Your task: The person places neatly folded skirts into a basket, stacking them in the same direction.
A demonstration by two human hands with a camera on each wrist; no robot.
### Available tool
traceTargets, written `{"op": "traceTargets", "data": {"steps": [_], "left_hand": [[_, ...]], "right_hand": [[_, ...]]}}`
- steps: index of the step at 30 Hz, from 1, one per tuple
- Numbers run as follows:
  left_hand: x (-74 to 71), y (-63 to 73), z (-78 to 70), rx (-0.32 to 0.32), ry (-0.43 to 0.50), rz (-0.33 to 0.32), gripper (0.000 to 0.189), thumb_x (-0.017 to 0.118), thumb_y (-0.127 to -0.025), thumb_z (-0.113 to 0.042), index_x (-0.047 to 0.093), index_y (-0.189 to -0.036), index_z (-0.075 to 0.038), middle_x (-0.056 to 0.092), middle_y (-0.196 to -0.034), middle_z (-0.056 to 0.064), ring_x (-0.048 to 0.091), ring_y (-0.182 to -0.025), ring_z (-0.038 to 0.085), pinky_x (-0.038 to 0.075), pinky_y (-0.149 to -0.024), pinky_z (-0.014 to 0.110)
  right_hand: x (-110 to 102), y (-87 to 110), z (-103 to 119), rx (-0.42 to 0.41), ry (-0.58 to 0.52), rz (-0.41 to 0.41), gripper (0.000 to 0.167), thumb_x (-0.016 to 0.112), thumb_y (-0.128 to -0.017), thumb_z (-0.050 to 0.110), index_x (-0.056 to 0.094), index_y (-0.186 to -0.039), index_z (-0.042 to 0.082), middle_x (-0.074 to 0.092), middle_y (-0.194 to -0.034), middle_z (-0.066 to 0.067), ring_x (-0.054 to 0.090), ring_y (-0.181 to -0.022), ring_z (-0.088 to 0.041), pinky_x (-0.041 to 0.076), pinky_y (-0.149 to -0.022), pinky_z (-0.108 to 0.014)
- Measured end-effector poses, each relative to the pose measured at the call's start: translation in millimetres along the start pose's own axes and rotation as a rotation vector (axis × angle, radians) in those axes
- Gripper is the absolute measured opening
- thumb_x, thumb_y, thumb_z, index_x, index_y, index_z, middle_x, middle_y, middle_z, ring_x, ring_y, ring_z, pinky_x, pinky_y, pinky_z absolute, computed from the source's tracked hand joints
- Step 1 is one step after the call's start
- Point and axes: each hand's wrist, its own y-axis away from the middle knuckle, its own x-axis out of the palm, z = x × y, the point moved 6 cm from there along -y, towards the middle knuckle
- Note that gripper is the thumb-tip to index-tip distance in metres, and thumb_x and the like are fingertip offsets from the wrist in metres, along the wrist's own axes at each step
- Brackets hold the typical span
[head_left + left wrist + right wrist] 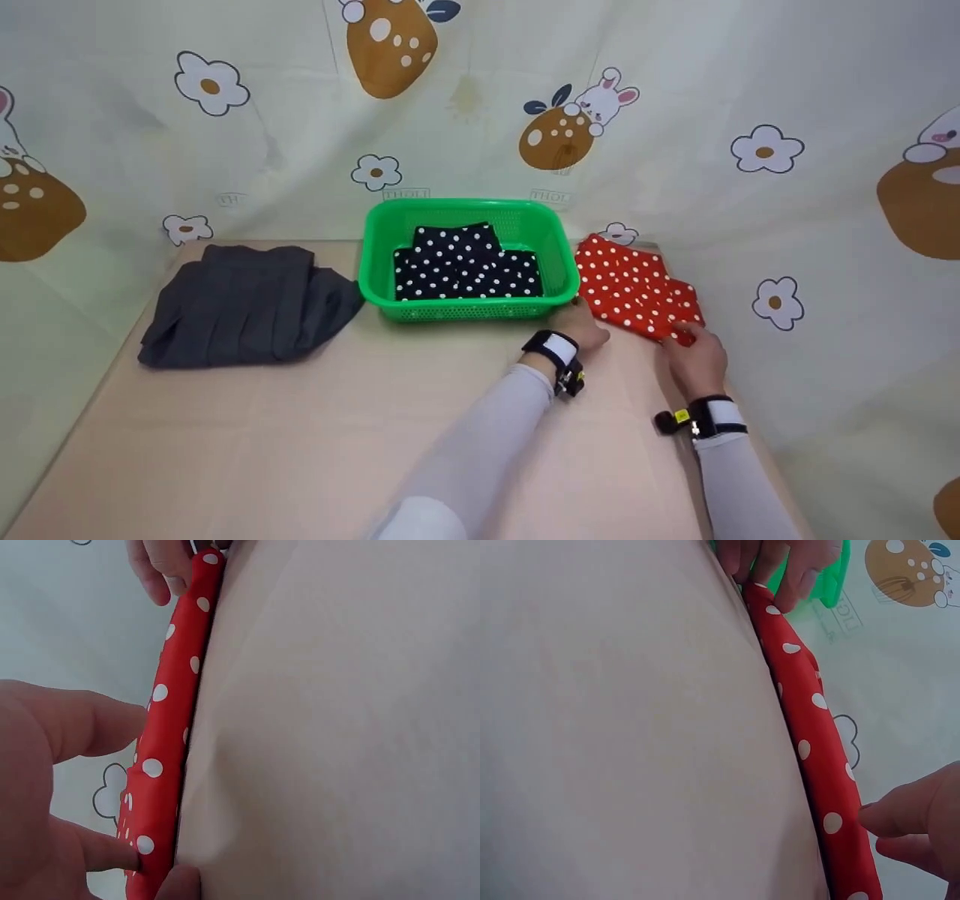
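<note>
Now left hand (579, 328) and right hand (697, 361), fingers (909, 810) nearly closed, pinch the red dotted cloth (626, 289) at two near corners, seemingly to hold its folds together.

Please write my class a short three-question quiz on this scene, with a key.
1. Fill in: in the head view, the grey cloth lies to the ____ of the green basket.
2. True or false: the black dotted cloth lies inside the green basket.
3. Which cloth is the right hand touching? A) grey cloth; B) red dotted cloth; C) black dotted cloth.
Key: 1. left; 2. true; 3. B.
</note>
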Motion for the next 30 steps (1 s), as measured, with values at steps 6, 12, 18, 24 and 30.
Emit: {"op": "traceTargets", "data": {"steps": [6, 12, 18, 24, 30], "left_hand": [[-2.3, 15.1, -16.7, 0.125, -0.447, 0.017, 0.034, 0.063, -0.1, -0.044, 0.08, -0.109, -0.017, 0.078, -0.11, -0.004, 0.072, -0.095, 0.012, 0.058, -0.078, 0.028], [-13.6, 27.2, -16.5, 0.195, -0.564, -0.073, 0.025, 0.061, -0.103, -0.036, 0.079, -0.108, -0.019, 0.078, -0.105, -0.005, 0.072, -0.094, 0.011, 0.059, -0.075, 0.027], [-19.2, 34.8, -9.2, 0.266, -0.525, -0.202, 0.014, 0.067, -0.101, -0.025, 0.078, -0.103, -0.017, 0.079, -0.098, -0.003, 0.074, -0.09, 0.014, 0.061, -0.075, 0.027], [-22.2, 56.9, -5.2, 0.365, -0.51, -0.224, 0.012, 0.068, -0.1, -0.019, 0.08, -0.1, -0.016, 0.08, -0.095, -0.002, 0.076, -0.09, 0.015, 0.061, -0.077, 0.028], [-23.3, 78.9, 11.0, 0.468, -0.49, -0.197, 0.011, 0.067, -0.1, -0.014, 0.079, -0.1, -0.014, 0.079, -0.093, 0.0, 0.075, -0.086, 0.017, 0.062, -0.074, 0.031]], "right_hand": [[-11, 9.2, 7, -0.114, 0.224, 0.075, 0.041, 0.065, -0.103, 0.027, 0.07, -0.132, -0.001, 0.07, -0.127, -0.027, 0.063, -0.11, -0.039, 0.056, -0.086, -0.047], [-14, 16.0, 19, -0.246, 0.381, 0.137, 0.034, 0.066, -0.103, 0.021, 0.071, -0.125, -0.005, 0.074, -0.116, -0.029, 0.067, -0.098, -0.041, 0.058, -0.082, -0.05], [-16, 23.7, 21, -0.253, 0.448, 0.229, 0.027, 0.071, -0.099, 0.016, 0.077, -0.115, -0.005, 0.078, -0.097, -0.02, 0.067, -0.088, -0.034, 0.056, -0.077, -0.046], [-27, 35.3, 16, -0.262, 0.463, 0.296, 0.024, 0.08, -0.093, 0.017, 0.08, -0.107, -0.002, 0.078, -0.093, -0.016, 0.066, -0.088, -0.03, 0.054, -0.076, -0.045], [-25, 51.6, 13, -0.261, 0.448, 0.319, 0.023, 0.081, -0.092, 0.016, 0.08, -0.109, 0.0, 0.079, -0.099, -0.016, 0.067, -0.088, -0.027, 0.056, -0.078, -0.044]]}}
